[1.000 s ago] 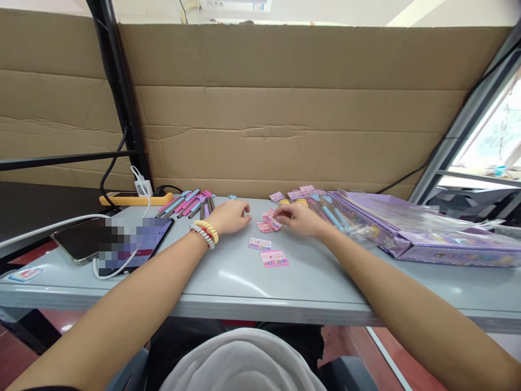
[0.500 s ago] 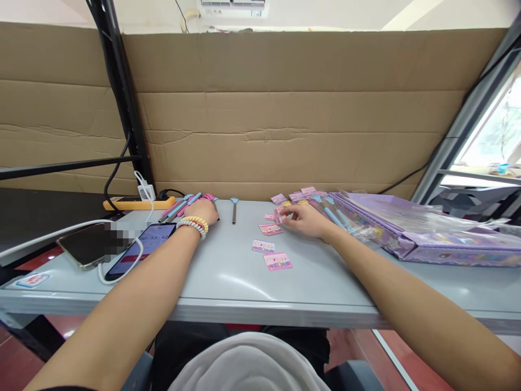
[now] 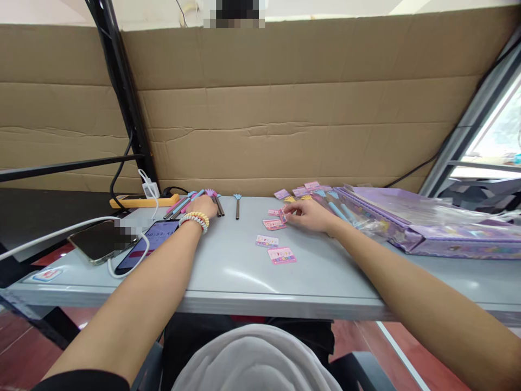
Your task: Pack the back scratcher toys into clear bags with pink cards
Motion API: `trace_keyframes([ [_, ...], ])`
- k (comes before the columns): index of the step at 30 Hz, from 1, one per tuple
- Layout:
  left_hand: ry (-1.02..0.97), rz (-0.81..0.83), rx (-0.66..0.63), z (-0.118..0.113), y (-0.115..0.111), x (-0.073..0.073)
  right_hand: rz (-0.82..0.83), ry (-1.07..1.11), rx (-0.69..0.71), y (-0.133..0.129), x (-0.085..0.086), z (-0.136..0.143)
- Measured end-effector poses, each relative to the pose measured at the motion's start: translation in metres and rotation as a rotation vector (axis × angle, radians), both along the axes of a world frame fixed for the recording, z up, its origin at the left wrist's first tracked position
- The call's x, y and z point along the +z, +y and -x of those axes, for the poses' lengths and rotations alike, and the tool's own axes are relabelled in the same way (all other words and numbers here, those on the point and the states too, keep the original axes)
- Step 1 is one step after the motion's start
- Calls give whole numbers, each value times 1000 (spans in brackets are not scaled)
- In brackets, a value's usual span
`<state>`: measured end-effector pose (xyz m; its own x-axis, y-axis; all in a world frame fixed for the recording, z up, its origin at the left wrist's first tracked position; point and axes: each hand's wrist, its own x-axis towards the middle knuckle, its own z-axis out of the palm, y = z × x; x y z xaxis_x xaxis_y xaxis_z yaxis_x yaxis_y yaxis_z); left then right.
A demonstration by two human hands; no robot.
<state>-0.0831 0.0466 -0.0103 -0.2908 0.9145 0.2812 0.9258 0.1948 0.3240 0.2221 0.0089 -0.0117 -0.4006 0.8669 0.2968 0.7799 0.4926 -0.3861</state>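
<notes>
My left hand [image 3: 203, 207] rests at the back left of the table on a bunch of claw-topped sticks that look like small back scratchers. A pink claw [image 3: 210, 192] and metal rods [image 3: 220, 206] show beside it; its fingertips are hidden. One blue-clawed back scratcher [image 3: 237, 206] stands apart to its right. My right hand [image 3: 307, 215] is closed, with thumb and fingers pinching a small pink printed card [image 3: 282, 215]. Below that card lie a pink card [image 3: 274, 225], a pale card [image 3: 267, 240] and a larger pink card [image 3: 282, 255].
Several more cards [image 3: 301, 191] and yellow claws [image 3: 306, 197] lie behind my right hand. At right are blue-handled back scratchers [image 3: 337, 211] and a purple box [image 3: 431, 244] with clear plastic. Phones [image 3: 152, 239], a white cable [image 3: 140, 258] and an orange power strip [image 3: 140, 202] occupy the left.
The view has shifted slightly. My left hand has moved a little left, uncovering more of the rods beside it. My right hand keeps the small card pinched, turned slightly.
</notes>
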Motion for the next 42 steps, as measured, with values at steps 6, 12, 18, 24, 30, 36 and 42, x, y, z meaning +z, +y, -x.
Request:
trace_keyframes([
  [6,-40,-189,-39,-13,-7,10,70,-97,-37,2,2,-2],
  [12,-65,-429,-328,-27,-11,10,144,-189,-53,1,3,-1],
  [18,41,-382,-584,-36,-14,5,112,-123,-53,1,2,-2],
  [24,170,-206,-791,-45,-22,-1,-3,49,-23,3,-1,-2],
  [30,171,-217,-859,-49,-26,-1,-7,63,41,2,0,-2],
  [36,175,-202,-892,-48,-28,0,-44,45,14,2,1,-2],
  [42,176,-229,-888,-47,-28,2,-69,57,10,4,1,-2],
])
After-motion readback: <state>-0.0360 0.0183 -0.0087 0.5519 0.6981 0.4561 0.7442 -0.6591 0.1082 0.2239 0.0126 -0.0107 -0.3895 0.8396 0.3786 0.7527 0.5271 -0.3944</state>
